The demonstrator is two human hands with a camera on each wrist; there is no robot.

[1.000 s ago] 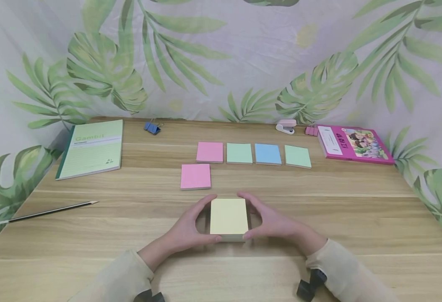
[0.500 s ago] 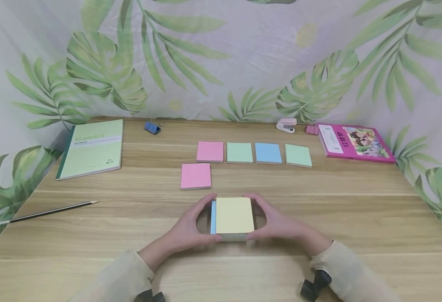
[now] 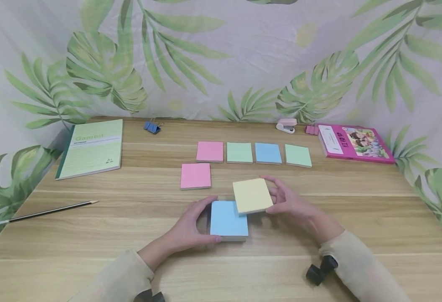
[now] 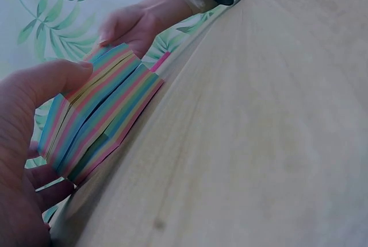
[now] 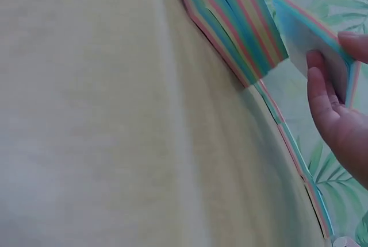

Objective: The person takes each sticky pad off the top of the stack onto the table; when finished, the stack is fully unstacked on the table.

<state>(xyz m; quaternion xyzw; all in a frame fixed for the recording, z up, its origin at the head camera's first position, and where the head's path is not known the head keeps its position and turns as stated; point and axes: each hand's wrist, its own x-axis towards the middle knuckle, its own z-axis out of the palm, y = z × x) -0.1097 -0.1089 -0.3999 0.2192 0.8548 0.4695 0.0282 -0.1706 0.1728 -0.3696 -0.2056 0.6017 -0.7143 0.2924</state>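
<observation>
A thick multicoloured sticky-note block (image 3: 228, 220), blue on top, lies on the wooden table (image 3: 92, 235) near the front. My left hand (image 3: 191, 226) grips its left side, fingers at the far edge and thumb at the near edge; the left wrist view shows the striped side of the block (image 4: 100, 118). My right hand (image 3: 287, 201) holds a yellow-topped pad (image 3: 252, 195) lifted off the block, up and to its right. In the right wrist view the fingers (image 5: 328, 103) pinch this thin pad (image 5: 313, 43) beside the block (image 5: 236, 17).
Behind lie a pink pad (image 3: 195, 176) and a row of pink (image 3: 210, 151), green (image 3: 239, 152), blue (image 3: 268, 153) and green (image 3: 298, 155) pads. A green notebook (image 3: 91, 148) and pencil (image 3: 47, 212) are left; a pink book (image 3: 353, 143), stapler (image 3: 286, 126) and blue clip (image 3: 152, 127) stand at the back.
My right hand has slid the yellow-topped pad off the block and lifted it up and to the right, baring a blue sheet. The left hand has stayed on the block.
</observation>
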